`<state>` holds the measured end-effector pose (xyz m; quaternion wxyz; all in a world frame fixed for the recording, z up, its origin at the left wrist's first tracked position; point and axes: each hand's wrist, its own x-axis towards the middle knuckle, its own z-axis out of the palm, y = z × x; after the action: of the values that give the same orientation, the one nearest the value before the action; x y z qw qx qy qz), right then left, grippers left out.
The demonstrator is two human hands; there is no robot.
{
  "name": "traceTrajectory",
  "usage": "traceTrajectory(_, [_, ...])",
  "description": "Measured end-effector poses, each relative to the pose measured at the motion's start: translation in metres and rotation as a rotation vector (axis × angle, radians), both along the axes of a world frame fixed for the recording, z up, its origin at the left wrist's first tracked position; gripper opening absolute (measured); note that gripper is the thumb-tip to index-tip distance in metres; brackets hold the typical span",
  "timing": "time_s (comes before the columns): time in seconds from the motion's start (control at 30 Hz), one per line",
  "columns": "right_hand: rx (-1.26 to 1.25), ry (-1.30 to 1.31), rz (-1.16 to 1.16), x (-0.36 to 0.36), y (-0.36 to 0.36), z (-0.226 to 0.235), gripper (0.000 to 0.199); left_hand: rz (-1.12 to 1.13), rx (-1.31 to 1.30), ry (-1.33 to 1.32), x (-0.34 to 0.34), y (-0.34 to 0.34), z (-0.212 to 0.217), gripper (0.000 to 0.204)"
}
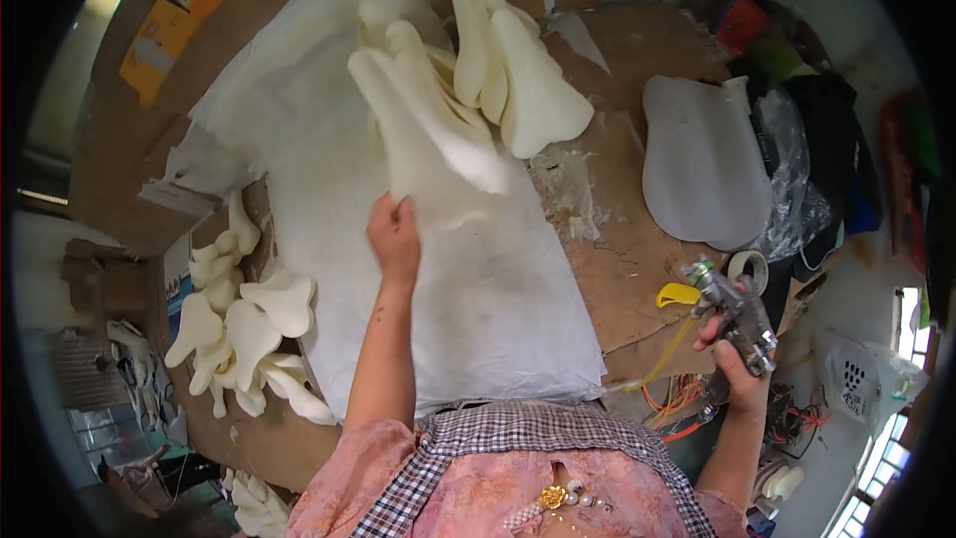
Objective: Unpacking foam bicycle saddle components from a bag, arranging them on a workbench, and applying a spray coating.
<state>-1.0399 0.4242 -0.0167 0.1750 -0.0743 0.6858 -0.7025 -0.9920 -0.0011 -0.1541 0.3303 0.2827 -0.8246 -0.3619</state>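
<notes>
My left hand (395,239) is closed on the near edge of a cream foam pad (413,144), wide at one end and narrow at the other, like a saddle. The pad is slightly blurred and overlaps other cream pads beyond it. A second bunch of similar pads (538,85) lies to its right. Under my left hand spreads a white sheet (478,339) covering the table. Off to the right, my right hand (739,374) grips a metal spray gun (735,314) with a hose at its lower end. Whether a finger presses the trigger is unclear.
More cream pads (249,324) are heaped at the left table edge. On the right lie a grey rounded panel (702,164), a tape roll (747,267), a yellow plastic piece (678,295) and clear plastic wrap (794,189). Tangled cables (677,397) sit near the right hand. Brown cardboard (627,289) surrounds the sheet.
</notes>
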Motion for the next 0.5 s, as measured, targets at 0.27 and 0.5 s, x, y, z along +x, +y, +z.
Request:
traceTrajectory(0.27, [0.073, 0.053, 0.117, 0.005, -0.023, -0.017, 0.075, 0.012, -0.241, -0.053, -0.177, 0.06, -0.081, 0.02])
traceTrajectory(0.5, [0.105, 0.091, 0.352, 0.016, -0.055, -0.011, 0.07, -0.074, -0.034, 0.121, -0.057, 0.034, -0.013, 0.01])
